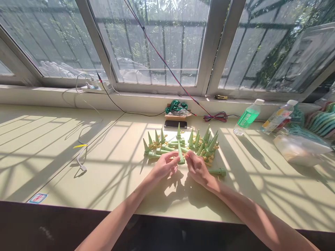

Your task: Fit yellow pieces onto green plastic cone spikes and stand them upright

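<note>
A green plastic cone-shaped spike (180,153) points away from me, its wide end held in the fingers of my left hand (165,165). Close beside that wide end, my right hand (196,166) is closed in a pinch; whatever it grips is too small to make out. Several more green spikes (211,144) stand and lie just beyond my hands. Small yellowish pieces (208,159) are scattered among them. Near my right wrist lies a green tube-like part (217,171) with a ribbed end.
A phone (175,124) lies behind the spikes, before a small box (178,111) of green material. Two bottles (248,118) (278,118) and a plastic bag (300,148) stand at the right. A white cable (83,153) lies on the left. Windows line the back.
</note>
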`<state>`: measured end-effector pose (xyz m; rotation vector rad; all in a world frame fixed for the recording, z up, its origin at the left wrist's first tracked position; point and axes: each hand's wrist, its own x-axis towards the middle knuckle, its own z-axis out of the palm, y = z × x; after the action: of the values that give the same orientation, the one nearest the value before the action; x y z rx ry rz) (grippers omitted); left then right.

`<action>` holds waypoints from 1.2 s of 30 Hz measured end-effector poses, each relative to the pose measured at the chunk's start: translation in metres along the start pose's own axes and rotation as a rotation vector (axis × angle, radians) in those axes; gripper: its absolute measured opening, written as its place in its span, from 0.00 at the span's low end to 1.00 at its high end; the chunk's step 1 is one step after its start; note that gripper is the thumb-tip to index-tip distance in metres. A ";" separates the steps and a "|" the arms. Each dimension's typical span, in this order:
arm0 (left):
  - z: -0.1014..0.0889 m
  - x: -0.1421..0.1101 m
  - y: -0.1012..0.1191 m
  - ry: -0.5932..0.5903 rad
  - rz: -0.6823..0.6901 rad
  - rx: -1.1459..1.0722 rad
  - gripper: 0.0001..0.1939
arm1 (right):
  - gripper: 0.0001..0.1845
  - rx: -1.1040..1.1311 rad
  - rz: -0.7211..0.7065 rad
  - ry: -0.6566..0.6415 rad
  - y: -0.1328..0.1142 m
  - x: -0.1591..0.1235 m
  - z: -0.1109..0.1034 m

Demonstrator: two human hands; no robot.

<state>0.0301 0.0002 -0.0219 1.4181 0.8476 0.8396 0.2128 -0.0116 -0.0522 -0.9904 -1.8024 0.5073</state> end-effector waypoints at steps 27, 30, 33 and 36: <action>0.002 0.005 -0.007 0.054 -0.070 0.004 0.35 | 0.17 -0.055 -0.075 0.102 -0.003 0.000 0.003; 0.000 0.005 -0.008 0.003 -0.091 0.013 0.35 | 0.18 -0.044 -0.067 0.072 -0.004 0.000 0.003; -0.002 0.005 -0.010 -0.006 -0.095 -0.008 0.34 | 0.18 -0.030 -0.045 0.050 -0.004 0.000 0.003; -0.003 0.004 -0.011 -0.015 -0.079 -0.025 0.32 | 0.18 -0.009 -0.020 0.029 -0.003 -0.001 0.003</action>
<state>0.0295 0.0051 -0.0325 1.3590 0.8736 0.7759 0.2091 -0.0142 -0.0517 -0.9803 -1.7886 0.4705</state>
